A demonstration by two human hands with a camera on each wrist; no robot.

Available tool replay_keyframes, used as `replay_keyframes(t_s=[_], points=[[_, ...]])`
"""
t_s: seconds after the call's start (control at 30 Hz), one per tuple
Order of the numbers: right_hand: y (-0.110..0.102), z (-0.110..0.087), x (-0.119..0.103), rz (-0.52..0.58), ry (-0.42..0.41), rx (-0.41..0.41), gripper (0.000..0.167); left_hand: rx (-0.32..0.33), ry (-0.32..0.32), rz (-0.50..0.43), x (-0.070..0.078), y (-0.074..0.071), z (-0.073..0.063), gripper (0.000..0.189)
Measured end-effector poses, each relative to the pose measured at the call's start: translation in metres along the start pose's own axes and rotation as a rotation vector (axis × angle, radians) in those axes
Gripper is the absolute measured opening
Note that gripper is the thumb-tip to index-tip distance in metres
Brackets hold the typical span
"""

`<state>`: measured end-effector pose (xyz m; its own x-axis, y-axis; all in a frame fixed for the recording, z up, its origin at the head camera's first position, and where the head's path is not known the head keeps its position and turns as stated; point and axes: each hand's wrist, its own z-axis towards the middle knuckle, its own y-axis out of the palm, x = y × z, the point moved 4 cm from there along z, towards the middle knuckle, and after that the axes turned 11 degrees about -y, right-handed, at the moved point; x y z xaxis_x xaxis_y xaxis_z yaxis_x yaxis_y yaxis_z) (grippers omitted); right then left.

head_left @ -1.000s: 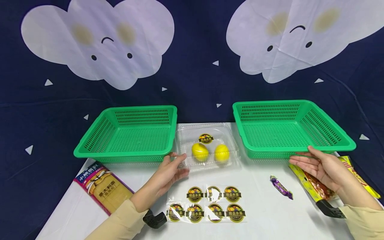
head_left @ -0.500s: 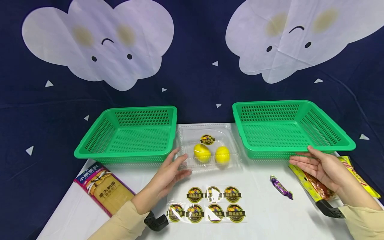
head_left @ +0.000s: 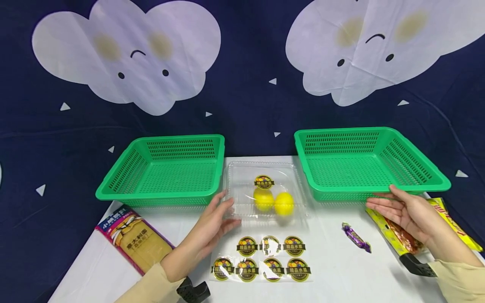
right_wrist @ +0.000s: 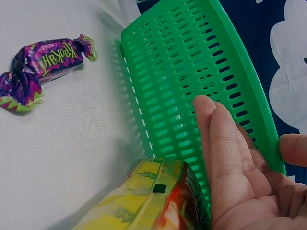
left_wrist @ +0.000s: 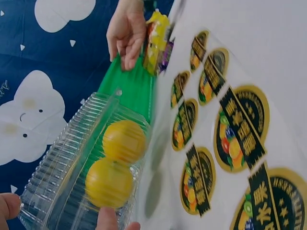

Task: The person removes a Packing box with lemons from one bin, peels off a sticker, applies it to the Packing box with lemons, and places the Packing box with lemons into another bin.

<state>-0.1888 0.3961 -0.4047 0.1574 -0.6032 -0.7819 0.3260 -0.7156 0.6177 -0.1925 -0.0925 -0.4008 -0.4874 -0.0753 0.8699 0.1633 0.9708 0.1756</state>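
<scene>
My left hand grips the left side of a clear plastic clamshell container. Two yellow fruits, rounded and lemon-like, lie inside it side by side, and a round black-and-gold fruit sticker is on its lid. In the left wrist view the container is tilted, with shadows on the cloth beside it. At the right green basket, my right hand has its fingers straight along the outer wall and its thumb at the rim. A yellow-and-red food packet lies beneath that hand.
A second green basket stands at the back left, with a pasta packet in front. A clear sheet of round fruit stickers lies near the front centre. Right of it is a purple-wrapped candy. Dark cloth hangs behind the table.
The clear container has shifted slightly right and toward me, and the fruits inside have moved closer together. My left hand moves along with it. My right hand has stayed in place.
</scene>
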Motion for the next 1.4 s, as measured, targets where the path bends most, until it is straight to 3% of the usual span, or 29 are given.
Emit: replay_keyframes(t_s=[0.43, 0.73, 0.9, 1.1, 1.4], points=[[-0.002, 0.0, -0.002, -0.017, -0.007, -0.034, 0.065, -0.044, 0.011, -0.089, 0.012, 0.002, -0.03, 0.067], [0.003, 0.002, -0.004, -0.028, 0.004, -0.05, 0.068, -0.057, 0.028, -0.157, 0.037, 0.008, -0.038, 0.06], [0.006, 0.003, -0.002, -0.012, 0.003, -0.055, 0.07, -0.076, 0.054, -0.162, 0.052, 0.018, -0.032, 0.06], [0.006, 0.001, 0.004, 0.01, 0.016, -0.064, 0.071, -0.09, 0.051, -0.163, 0.06, 0.038, -0.013, 0.063], [0.0, 0.002, 0.004, -0.034, 0.01, -0.028, 0.066, -0.138, 0.07, -0.118, 0.088, 0.089, 0.021, 0.065]])
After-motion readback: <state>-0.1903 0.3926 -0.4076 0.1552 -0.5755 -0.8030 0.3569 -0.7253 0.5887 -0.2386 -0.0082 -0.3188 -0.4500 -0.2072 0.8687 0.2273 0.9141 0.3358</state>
